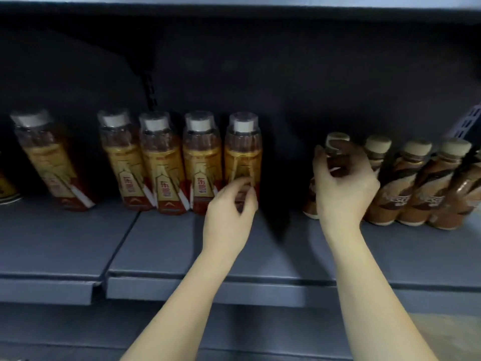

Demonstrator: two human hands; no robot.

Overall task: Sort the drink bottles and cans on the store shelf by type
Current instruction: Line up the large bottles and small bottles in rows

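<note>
Several amber drink bottles with white caps and red-gold labels stand in a row at the back of the grey shelf (pixel 161 256). My left hand (pixel 229 212) is at the base of the rightmost amber bottle (pixel 242 152), fingers curled against its lower label. To the right stands a row of brown coffee bottles with beige caps. My right hand (pixel 343 183) wraps around the leftmost coffee bottle (pixel 337 149), hiding most of its body. A gap of bare shelf lies between the two groups.
More coffee bottles (pixel 413 183) crowd the right end, touching each other. One amber bottle (pixel 44 157) stands apart at the left, and a can's edge (pixel 6 190) shows at the far left. A seam (pixel 122 246) splits the shelf boards. An upper shelf hangs overhead.
</note>
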